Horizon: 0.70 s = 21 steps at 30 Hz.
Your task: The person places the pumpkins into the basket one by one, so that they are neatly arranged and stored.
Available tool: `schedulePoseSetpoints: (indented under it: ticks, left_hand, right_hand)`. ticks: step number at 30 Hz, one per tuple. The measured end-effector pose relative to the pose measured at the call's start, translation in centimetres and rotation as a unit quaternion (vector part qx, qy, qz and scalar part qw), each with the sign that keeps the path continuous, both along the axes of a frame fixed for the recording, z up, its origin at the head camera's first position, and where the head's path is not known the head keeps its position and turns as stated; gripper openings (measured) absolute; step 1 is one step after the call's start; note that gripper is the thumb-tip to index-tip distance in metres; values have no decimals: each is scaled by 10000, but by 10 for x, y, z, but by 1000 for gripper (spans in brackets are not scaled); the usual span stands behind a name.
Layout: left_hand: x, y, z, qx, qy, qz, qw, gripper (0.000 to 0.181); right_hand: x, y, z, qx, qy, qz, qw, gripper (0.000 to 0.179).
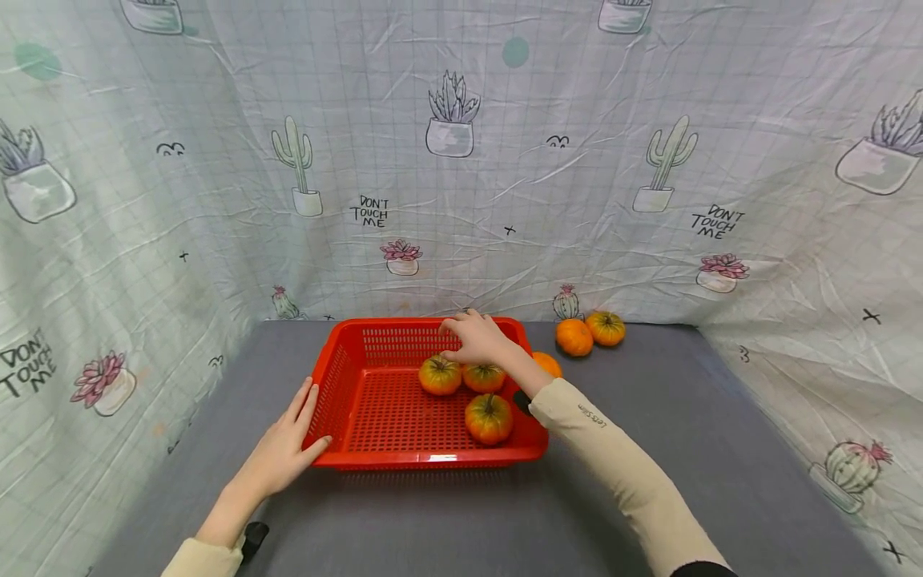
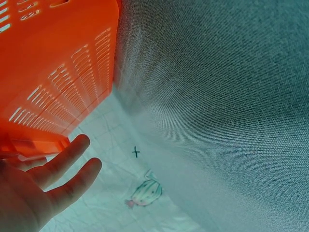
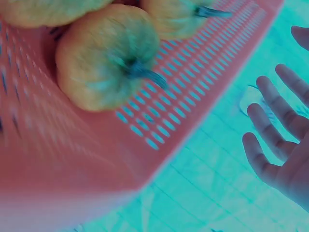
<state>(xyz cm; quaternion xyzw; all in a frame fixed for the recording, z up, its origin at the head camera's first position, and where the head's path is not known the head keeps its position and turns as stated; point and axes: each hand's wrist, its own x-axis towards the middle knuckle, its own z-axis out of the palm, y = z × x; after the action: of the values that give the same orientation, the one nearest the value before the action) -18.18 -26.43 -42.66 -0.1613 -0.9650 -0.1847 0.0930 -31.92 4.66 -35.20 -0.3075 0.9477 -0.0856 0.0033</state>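
Observation:
A red plastic basket [image 1: 425, 459] with slotted walls sits on the table, holding small green-and-orange pumpkins [image 1: 489, 419]. Three of them show in the head view, grouped toward the right side. My left hand [image 1: 281, 449] rests at the basket's left rim, its fingers extended and the thumb reaching over the near corner. In the left wrist view, two fingers [image 2: 72, 179] stick out past the basket's outer wall. Above the basket's back right part hovers my right hand [image 1: 477, 336], with nothing in it. Its fingers [image 3: 273, 116] are spread and relaxed in the right wrist view.
An orange pumpkin [image 1: 546, 365] lies just outside the basket's right wall, partly hidden by my right forearm. Farther back right, another orange pumpkin [image 1: 574, 337] touches a green-striped one [image 1: 606, 328]. A patterned cloth [image 1: 505, 184] hangs behind and beside the grey table [image 1: 447, 521].

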Motion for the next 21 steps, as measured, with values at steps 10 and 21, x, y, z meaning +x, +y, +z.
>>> schedulePoseSetpoints:
  ticks: [10, 21]
  left_hand:
    - [1, 0, -1, 20, -12, 1, 10000, 79]
    - [-1, -1, -1, -2, 64, -1, 10000, 77]
  right_hand:
    - [32, 38, 33, -537, 267, 165, 9981, 31]
    - [57, 80, 28, -873, 754, 249, 9930, 26]
